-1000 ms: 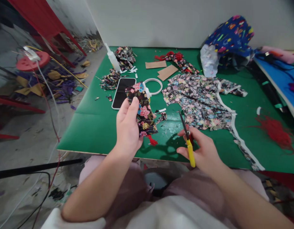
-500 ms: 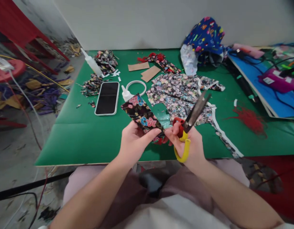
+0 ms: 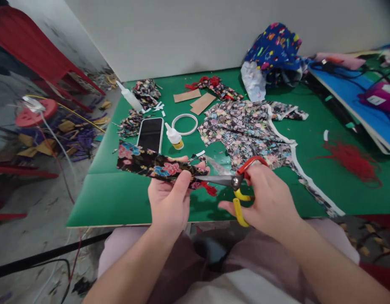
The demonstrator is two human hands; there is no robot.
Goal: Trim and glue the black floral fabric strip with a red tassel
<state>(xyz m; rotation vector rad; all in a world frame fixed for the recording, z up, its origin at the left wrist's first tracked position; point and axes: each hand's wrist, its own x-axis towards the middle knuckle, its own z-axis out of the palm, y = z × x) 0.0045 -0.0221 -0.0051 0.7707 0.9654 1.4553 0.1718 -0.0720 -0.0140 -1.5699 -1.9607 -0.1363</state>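
Note:
My left hand (image 3: 171, 198) pinches a dark floral fabric strip (image 3: 147, 164) between thumb and fingers, above the green table (image 3: 118, 198). A red tassel (image 3: 210, 189) hangs at the strip's right end. My right hand (image 3: 271, 198) is closed round the scissors (image 3: 235, 181), with one red and one yellow handle. The blades are apart and point left; the lower one reaches the strip beside my left thumb. Whether the blade touches the cloth I cannot tell. Beyond lies a larger piece of floral fabric (image 3: 242, 131) with white edging.
Behind my left hand are a phone (image 3: 151, 133), a small glue bottle (image 3: 175, 137) and a tape roll (image 3: 185, 124). Brown card pieces (image 3: 203, 103) lie farther back. Red threads (image 3: 353, 158) and a blue board (image 3: 372, 114) are at the right.
The scissors have swung from pointing up and away to pointing left, with their blades opened. The fabric strip has turned more level and moved left. My right hand has come away from the strip.

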